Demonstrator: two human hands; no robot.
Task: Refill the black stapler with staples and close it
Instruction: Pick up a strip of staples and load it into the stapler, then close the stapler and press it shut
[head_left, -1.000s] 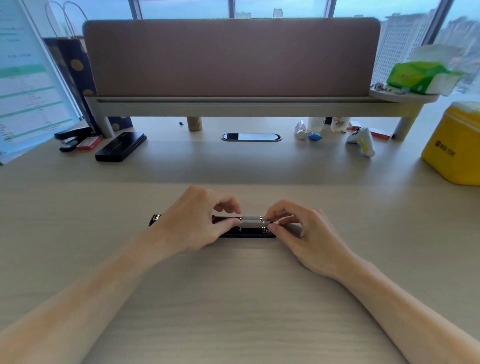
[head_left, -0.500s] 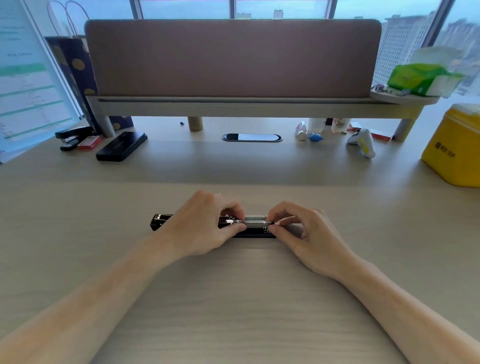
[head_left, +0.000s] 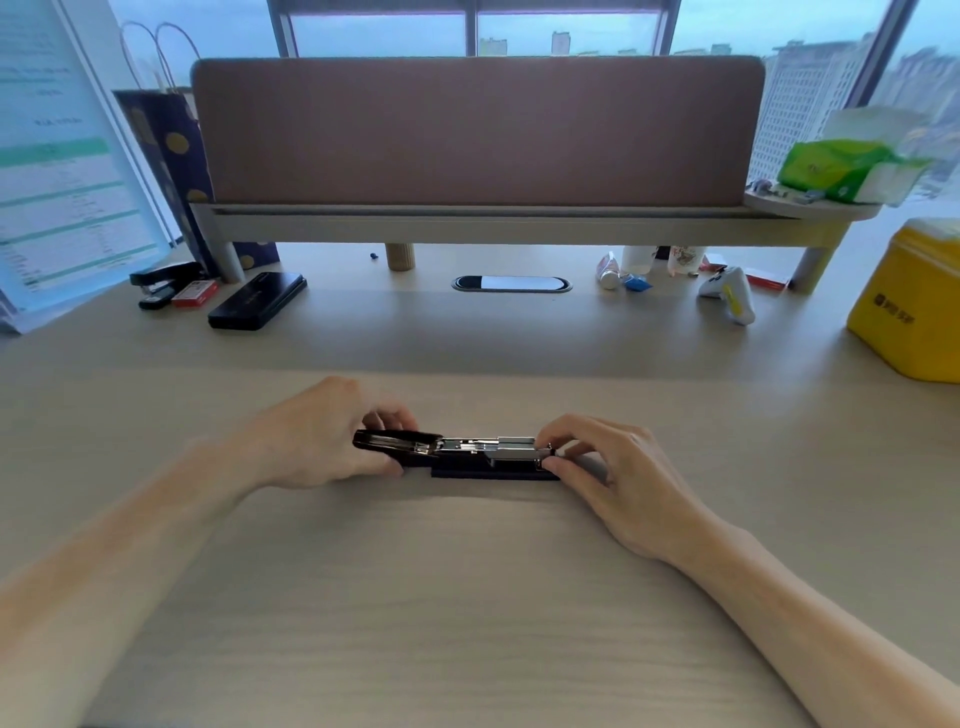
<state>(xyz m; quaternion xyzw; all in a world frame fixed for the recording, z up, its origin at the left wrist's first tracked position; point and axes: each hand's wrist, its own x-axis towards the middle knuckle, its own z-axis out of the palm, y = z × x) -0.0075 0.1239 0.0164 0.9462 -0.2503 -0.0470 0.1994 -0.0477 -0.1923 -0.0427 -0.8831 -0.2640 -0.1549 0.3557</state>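
Stapler: the black stapler (head_left: 457, 454) lies on the desk (head_left: 467, 597), near centre, its lid swung open to the left.
Long axis: runs left to right, between the hands.
Left hand (head_left: 322, 436): closed on the opened black lid at the left end.
Right hand (head_left: 618, 467): fingertips (head_left: 558, 470) pinch the right end of the metal staple channel (head_left: 498, 448) and base.
Nearer hand: judged the left, since closing means folding the lid rightward over the channel.
Staples: whether loaded, cannot tell.
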